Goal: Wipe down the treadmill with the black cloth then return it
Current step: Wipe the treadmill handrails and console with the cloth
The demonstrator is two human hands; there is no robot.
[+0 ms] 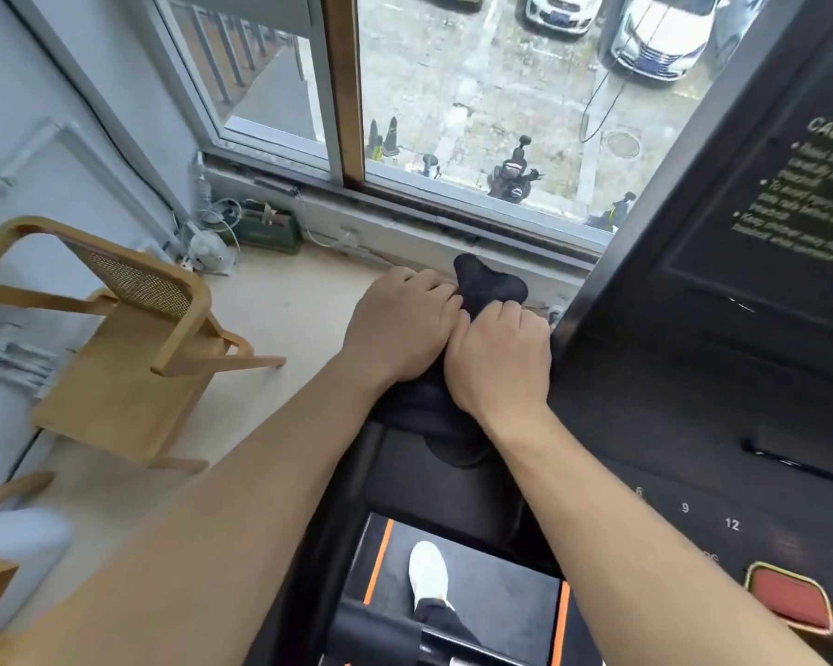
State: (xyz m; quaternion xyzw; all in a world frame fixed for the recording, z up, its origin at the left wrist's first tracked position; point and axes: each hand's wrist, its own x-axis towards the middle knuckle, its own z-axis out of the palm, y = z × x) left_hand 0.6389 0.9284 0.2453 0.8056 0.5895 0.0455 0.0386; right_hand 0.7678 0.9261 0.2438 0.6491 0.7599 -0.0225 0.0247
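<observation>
The black cloth [489, 281] is bunched between both hands at the left end of the treadmill's console [693, 386]. My left hand [397, 329] grips its left side and my right hand [501, 358] grips it from the right; the knuckles of the two hands touch. A lobe of cloth sticks up beyond my fingers and more hangs dark under my palms, over the black handlebar end. The treadmill's belt [501, 598] with orange side strips lies below, with my white shoe [428, 574] on it.
A wooden cane-back chair [131, 348] stands left of the treadmill. The window sill [405, 218] runs just behind my hands, with cables and a green box [268, 230] at its left corner. A red stop button [787, 596] sits on the console at lower right.
</observation>
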